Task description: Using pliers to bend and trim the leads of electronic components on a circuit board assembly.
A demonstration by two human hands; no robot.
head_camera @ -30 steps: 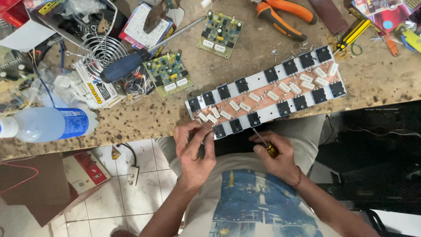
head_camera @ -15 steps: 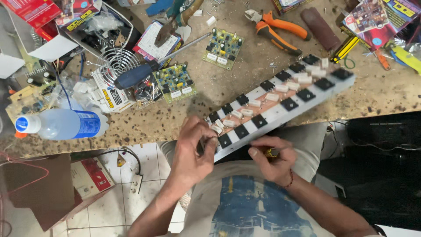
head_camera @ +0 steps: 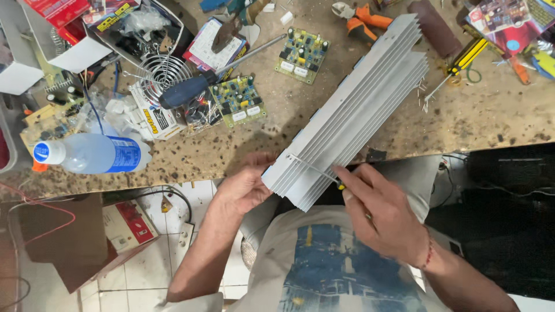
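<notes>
A long finned aluminium heatsink point(head_camera: 358, 104) lies slanted across the workbench edge, fins facing up toward me. My left hand point(head_camera: 245, 185) grips its near left corner. A small screwdriver point(head_camera: 315, 170) with a yellow and black handle is held in my right hand point(head_camera: 384, 214). Its thin shaft lies across the heatsink's near end, tip at the left edge. The board side with the black components is turned away and hidden.
Two green circuit boards point(head_camera: 238, 99) point(head_camera: 303, 55), a blue-handled screwdriver point(head_camera: 191, 89), a wire fan guard point(head_camera: 157, 72), orange pliers point(head_camera: 361, 16), a yellow-handled screwdriver point(head_camera: 462, 60) and a clear plastic bottle point(head_camera: 95, 153) clutter the speckled bench point(head_camera: 480, 121). Cardboard boxes point(head_camera: 75, 237) sit on the tiled floor.
The long assembly has been flipped over: its component side showed before, its fins show now. My left hand moved to its near corner and my right hand brought the screwdriver to its end.
</notes>
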